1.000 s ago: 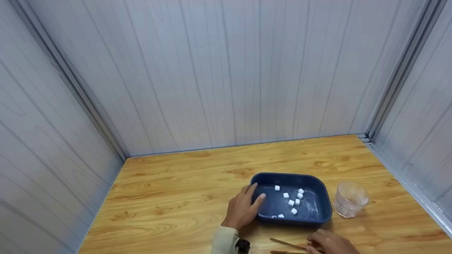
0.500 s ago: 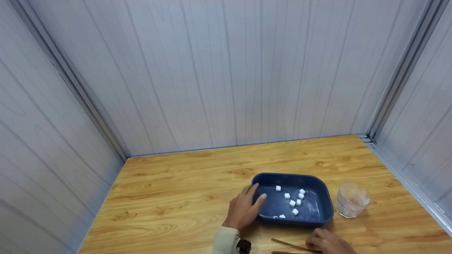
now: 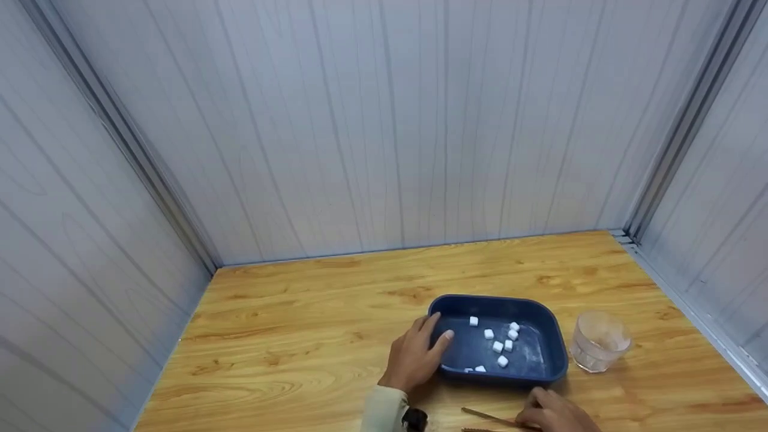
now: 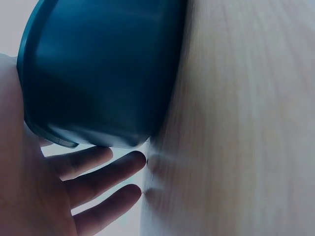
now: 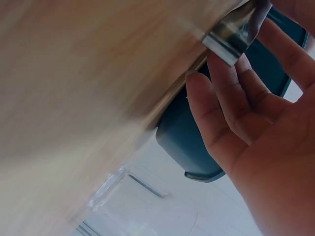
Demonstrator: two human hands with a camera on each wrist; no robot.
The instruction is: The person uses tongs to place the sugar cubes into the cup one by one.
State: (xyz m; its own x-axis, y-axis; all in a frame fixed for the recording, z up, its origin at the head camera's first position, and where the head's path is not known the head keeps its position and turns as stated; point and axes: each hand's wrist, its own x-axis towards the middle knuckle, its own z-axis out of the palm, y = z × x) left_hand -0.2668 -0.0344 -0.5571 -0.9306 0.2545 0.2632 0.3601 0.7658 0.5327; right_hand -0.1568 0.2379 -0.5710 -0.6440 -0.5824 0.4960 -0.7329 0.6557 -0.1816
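Observation:
A dark blue rectangular tray point(image 3: 537, 378) holds several small white cubes point(image 3: 498, 347). At its left end my left hand point(image 3: 413, 355) holds the rim, thumb over the inside and the other fingers along the outer wall; in the left wrist view some fingertips reach the tabletop. In front of the tray lies a pair of slim metal tongs point(image 3: 489, 416), arms pointing left. My right hand point(image 3: 555, 413) grips their bent end point(image 5: 236, 34), a shiny metal band in the right wrist view. The thumb's contact is partly cut off there.
A clear glass point(image 3: 600, 342) stands just right of the tray. All sits on a wood-grain table point(image 3: 288, 348), with pale panel walls point(image 3: 384, 120) at the back and both sides.
My right hand has shifted slightly left and its fingers have closed in on the tongs' end. The left hand and tray keep their places; the head view drifts a little.

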